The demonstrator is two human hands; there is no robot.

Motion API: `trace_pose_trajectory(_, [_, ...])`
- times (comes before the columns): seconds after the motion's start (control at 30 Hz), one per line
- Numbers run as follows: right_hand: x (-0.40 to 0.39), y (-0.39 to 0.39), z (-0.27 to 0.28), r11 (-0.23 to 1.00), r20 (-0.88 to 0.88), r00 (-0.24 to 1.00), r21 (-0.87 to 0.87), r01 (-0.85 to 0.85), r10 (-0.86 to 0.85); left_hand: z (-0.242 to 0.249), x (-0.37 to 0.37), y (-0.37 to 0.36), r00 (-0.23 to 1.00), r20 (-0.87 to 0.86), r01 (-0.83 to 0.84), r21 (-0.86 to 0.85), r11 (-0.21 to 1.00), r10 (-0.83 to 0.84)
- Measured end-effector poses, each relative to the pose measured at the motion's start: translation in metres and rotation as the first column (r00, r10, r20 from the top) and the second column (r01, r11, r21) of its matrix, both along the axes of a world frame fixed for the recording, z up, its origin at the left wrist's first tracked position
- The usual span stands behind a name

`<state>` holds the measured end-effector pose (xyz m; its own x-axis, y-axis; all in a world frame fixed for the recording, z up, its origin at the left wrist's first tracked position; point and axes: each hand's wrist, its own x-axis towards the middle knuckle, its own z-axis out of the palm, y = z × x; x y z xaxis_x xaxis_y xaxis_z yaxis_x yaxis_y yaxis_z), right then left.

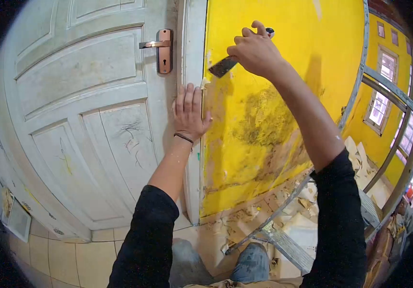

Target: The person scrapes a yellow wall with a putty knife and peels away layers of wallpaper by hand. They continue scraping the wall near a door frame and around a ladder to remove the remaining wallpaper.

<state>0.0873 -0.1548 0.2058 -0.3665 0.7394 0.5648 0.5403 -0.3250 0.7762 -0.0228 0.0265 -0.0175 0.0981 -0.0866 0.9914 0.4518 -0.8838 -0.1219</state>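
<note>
Scraping paint beside a door frame.
Right hand [254, 48] grips a scraper [223, 66] against the yellow wall [283, 96]; left hand [189, 113], open, presses the door frame [194, 38]. Flakes apparently litter the floor [245, 225] below; much paint remains.

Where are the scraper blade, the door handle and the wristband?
scraper [222, 66], head view, on the dark blade.
door handle [154, 44], head view, on the lever.
wristband [183, 138], head view, on the band at the left wrist.

Scraper [223, 66]: flat dark metal blade, tilted, its edge pointing down-left and set against the yellow wall [283, 57] just beside the white door frame [193, 57]. Handle end is enclosed in the right hand [256, 50]. The wall's paint is worn and stained brown below the blade.
</note>
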Motion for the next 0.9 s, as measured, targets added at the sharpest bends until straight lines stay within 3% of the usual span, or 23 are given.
trace_pose_trajectory(0.23, [0.001,-0.019,-0.031,0.995,0.002,0.996,0.019,-0.093,0.093,0.003,-0.003,-0.007,1.000,-0.004,-0.030,-0.023,0.999,0.030])
trace_pose_trajectory(0.37, [0.014,-0.054,-0.048,0.999,-0.044,0.999,-0.028,0.022,-0.023,0.023,-0.004,-0.027,0.995,0.080,-0.057,-0.037,0.998,0.060])
trace_pose_trajectory(0.47, [0.015,-0.067,-0.062,0.984,-0.152,0.978,-0.135,0.119,-0.140,0.047,-0.017,-0.044,0.991,0.038,-0.126,-0.113,0.985,0.131])
trace_pose_trajectory(0.53, [0.017,-0.065,-0.071,0.985,-0.199,0.972,-0.144,0.100,-0.128,0.061,-0.023,-0.036,0.991,-0.084,-0.113,-0.065,0.991,0.107])
trace_pose_trajectory(0.6, [0.018,-0.062,-0.079,0.982,-0.210,0.966,-0.148,0.121,-0.150,0.068,-0.026,-0.029,0.998,-0.034,-0.048,0.023,0.999,0.049])
trace_pose_trajectory(0.67, [0.018,-0.059,-0.083,0.985,-0.221,0.964,-0.122,0.121,-0.146,0.069,-0.026,-0.021,0.971,-0.235,-0.021,0.078,0.997,0.039])
trace_pose_trajectory(0.73, [0.018,-0.051,-0.079,0.998,-0.211,0.976,-0.012,0.055,-0.057,0.067,-0.022,-0.022,0.981,-0.196,0.015,0.087,0.996,0.002])
trace_pose_trajectory(0.83, [0.015,-0.040,-0.052,1.000,-0.153,0.988,0.019,0.014,-0.011,0.056,-0.019,-0.031,0.989,-0.121,0.077,-0.114,0.991,-0.090])
trace_pose_trajectory(0.9, [0.014,-0.027,-0.034,1.000,-0.102,0.994,0.016,-0.026,0.027,0.036,-0.025,-0.039,0.985,-0.153,0.061,-0.143,0.988,-0.083])
